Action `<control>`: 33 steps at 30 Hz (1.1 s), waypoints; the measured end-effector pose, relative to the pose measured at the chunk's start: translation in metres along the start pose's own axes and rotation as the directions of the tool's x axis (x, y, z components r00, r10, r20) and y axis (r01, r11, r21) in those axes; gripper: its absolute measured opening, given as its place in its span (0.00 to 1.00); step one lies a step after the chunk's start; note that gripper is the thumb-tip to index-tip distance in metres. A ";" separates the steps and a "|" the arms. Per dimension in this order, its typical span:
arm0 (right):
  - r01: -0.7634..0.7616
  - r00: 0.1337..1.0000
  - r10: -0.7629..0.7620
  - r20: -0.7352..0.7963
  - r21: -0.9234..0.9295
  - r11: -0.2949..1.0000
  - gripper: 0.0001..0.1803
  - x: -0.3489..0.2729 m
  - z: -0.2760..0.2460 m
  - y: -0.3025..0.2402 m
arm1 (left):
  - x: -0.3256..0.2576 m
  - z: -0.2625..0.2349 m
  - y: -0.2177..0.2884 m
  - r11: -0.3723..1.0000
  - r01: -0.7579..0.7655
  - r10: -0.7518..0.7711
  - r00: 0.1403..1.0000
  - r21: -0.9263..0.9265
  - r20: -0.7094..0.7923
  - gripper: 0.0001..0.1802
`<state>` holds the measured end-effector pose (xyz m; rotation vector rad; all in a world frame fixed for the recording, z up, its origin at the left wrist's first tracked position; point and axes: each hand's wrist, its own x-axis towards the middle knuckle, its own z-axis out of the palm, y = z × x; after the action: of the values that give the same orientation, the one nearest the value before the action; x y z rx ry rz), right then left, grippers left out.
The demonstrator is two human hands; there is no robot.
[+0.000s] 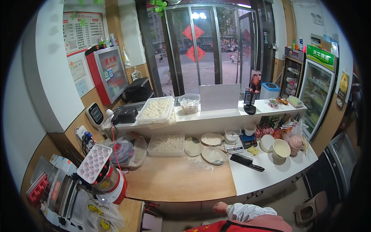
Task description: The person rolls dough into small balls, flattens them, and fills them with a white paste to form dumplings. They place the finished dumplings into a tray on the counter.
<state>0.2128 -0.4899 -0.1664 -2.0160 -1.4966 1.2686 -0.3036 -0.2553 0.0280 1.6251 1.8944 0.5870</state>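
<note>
Head view looks down over a shop counter (181,181) with a wooden top on the left and a white top on the right. One hand (220,207) shows at the lower edge, just below the counter's front edge, coming out of a white sleeve (249,211) worn over a red apron (232,227). Which hand it is cannot be told for sure; it seems to be the right. Its fingers look curled in, holding nothing that can be seen, and it touches nothing on the counter. The other hand is out of view.

Nearest to the hand, on the white part of the counter, lies a black cleaver (246,162), well apart from it. Behind the cleaver sit two floured round plates (213,155), a small scale (247,140) and a cream bowl (281,148). Farther left stands a clear tray of white dough balls (166,144), and a second such tray (155,109) rests on the raised white shelf (216,116) above it. At the far left, a pink mould tray (94,163) sits tilted on top of a red and white machine (114,185).
</note>
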 end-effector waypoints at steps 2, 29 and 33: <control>-0.220 0.974 0.226 0.008 0.269 0.938 0.13 -0.009 -0.004 -0.032 | 0.007 0.010 0.020 0.997 -0.077 0.077 0.995 0.003 0.058 0.29; 0.374 0.915 -0.359 0.184 -0.053 0.926 0.16 0.046 0.137 -0.461 | 0.074 -0.076 -0.107 0.984 -0.179 0.171 0.963 0.021 0.209 0.31; 0.740 0.640 -0.721 0.266 0.039 0.672 0.15 0.060 0.198 -0.549 | 0.073 -0.108 -0.145 0.995 -0.085 0.077 0.987 0.050 0.144 0.31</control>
<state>-0.2701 -0.2664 0.0804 -1.0323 -2.1924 1.1252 -0.4901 -0.2032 0.0032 1.7385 1.7625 0.4421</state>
